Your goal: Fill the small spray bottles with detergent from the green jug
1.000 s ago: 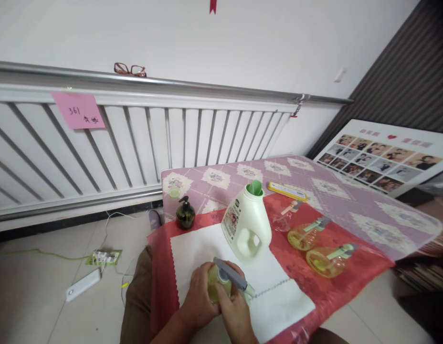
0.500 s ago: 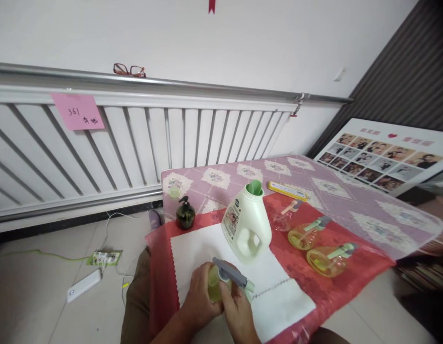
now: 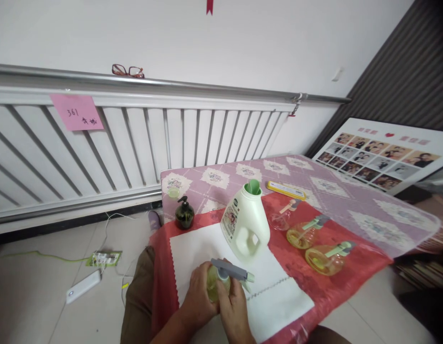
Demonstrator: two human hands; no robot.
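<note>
Over the white cloth (image 3: 271, 296), both my hands hold one spray bottle (image 3: 213, 285) with a yellowish body and a grey trigger head. My left hand (image 3: 198, 294) is wrapped round the body from the left. On the other side my right hand (image 3: 234, 301) grips near the neck, its thumb lying in front below the grey head. The nozzle end points right. Just beyond my hands stands a large pale green detergent jug (image 3: 245, 224), uncapped, with a green spout in its mouth.
A dark pump bottle (image 3: 184, 213) stands on the left. Lying on the red cover (image 3: 361, 272) to the right are a pinkish spray bottle (image 3: 280, 219) and two yellow ones (image 3: 303, 235). A yellow box (image 3: 286, 189) lies behind. Cables and a power strip (image 3: 104, 258) are on the floor.
The spray bottle's grey head has turned slightly, its nozzle now pointing more levelly to the right. My right hand has shifted a little with it. Both hands keep their hold.
</note>
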